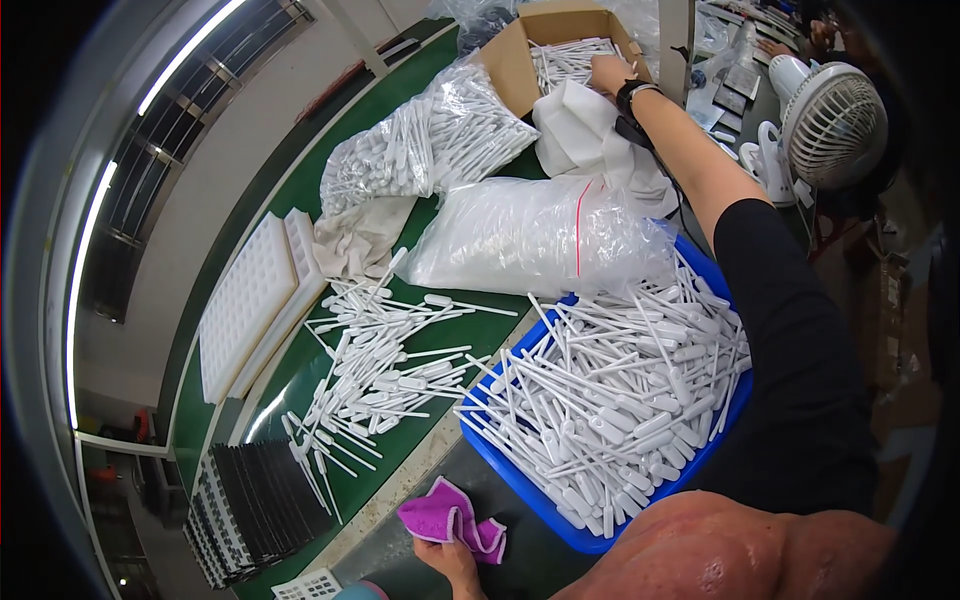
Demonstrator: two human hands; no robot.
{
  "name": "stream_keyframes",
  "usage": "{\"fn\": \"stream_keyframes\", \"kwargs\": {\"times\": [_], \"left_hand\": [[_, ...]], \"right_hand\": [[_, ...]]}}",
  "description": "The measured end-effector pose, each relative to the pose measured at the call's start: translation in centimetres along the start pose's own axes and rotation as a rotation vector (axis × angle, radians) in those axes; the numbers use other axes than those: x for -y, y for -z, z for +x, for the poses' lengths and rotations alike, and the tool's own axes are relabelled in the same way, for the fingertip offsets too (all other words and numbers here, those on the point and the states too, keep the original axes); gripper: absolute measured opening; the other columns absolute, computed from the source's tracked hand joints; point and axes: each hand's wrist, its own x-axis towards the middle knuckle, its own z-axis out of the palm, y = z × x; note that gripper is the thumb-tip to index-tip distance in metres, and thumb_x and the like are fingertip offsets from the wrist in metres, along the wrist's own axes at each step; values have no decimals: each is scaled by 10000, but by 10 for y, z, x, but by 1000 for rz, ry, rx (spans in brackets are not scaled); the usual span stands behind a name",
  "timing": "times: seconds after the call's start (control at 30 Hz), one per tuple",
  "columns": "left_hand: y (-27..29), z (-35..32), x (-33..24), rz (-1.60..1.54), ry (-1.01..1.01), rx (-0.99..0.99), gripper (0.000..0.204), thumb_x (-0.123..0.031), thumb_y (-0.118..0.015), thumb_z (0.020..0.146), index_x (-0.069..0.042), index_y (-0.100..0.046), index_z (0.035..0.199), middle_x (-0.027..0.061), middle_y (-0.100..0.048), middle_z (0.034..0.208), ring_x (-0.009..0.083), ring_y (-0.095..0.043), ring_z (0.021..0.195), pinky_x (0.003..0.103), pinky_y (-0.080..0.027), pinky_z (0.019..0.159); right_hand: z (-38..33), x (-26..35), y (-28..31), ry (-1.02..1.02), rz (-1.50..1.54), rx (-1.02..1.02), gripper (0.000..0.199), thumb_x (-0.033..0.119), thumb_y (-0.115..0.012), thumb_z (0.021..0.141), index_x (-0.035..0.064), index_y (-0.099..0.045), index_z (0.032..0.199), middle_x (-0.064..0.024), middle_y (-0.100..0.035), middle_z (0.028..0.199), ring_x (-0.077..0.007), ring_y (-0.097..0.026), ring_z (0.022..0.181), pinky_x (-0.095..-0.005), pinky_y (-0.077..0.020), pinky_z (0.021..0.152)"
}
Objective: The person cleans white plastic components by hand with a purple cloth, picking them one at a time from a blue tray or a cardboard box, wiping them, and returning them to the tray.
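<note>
At the lower edge my left hand is closed on a purple cloth with a pale border. My right arm, in a black sleeve with a dark watch at the wrist, stretches to the far side. There my right hand is at a cardboard box of white dropper-like sticks; its fingers are partly hidden. Between my arms stands a blue bin heaped with white plastic droppers. More loose droppers lie in a pile on the green tabletop.
A clear bag of droppers, a large plastic bag with a red stripe and white wrapping lie beyond the bin. White foam trays and stacked black trays line the left. A fan stands right.
</note>
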Motion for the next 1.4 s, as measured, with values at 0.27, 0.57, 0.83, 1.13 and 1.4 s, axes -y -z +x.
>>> {"fn": "stream_keyframes", "kwargs": {"times": [0.27, 0.57, 0.83, 1.13, 1.4], "left_hand": [[8, -2, -4, -1, -24, 30, 172, -104, -645, 814, 28, -623, 921, 51, -638, 861, 122, -580, 788, 262, -465, 729], [27, -16, -15, -115, -68, 106, 206, -111, -630, 833, 38, -616, 975, 65, -645, 898, 128, -585, 823, 273, -470, 747], [28, -21, -19, -84, -101, 191, 217, -155, -590, 883, 36, -616, 980, 63, -641, 893, 128, -573, 796, 274, -467, 721], [50, -35, -25, -58, -158, 223, 232, -164, -614, 869, 44, -626, 972, 84, -658, 846, 124, -589, 766, 282, -475, 694], [47, -40, -15, -76, -115, 240, 239, -167, -608, 871, 44, -619, 983, 81, -656, 843, 125, -589, 762, 280, -474, 690]], "right_hand": [[-10, 10, 44, -183, 396, -410, 248, 252, -580, 852, 131, -595, 1068, -110, -671, 936, -273, -650, 855, -392, -513, 720], [-76, 32, 184, 88, 1256, -123, 296, 265, -639, 870, 87, -547, 1089, -26, -636, 877, -81, -592, 737, -218, -474, 617], [-212, 29, 302, 174, 1559, 181, 225, 246, -629, 889, 113, -537, 1046, -1, -612, 944, -67, -579, 743, -177, -449, 566], [-315, 27, 345, 46, 1645, 363, 199, 247, -598, 909, 104, -513, 1017, 19, -592, 868, -67, -571, 712, -182, -443, 537], [-345, -1, 322, -119, 2131, 923, 227, 315, -461, 972, 90, -491, 980, 64, -413, 669, -29, -336, 484, -171, -331, 420]]}}
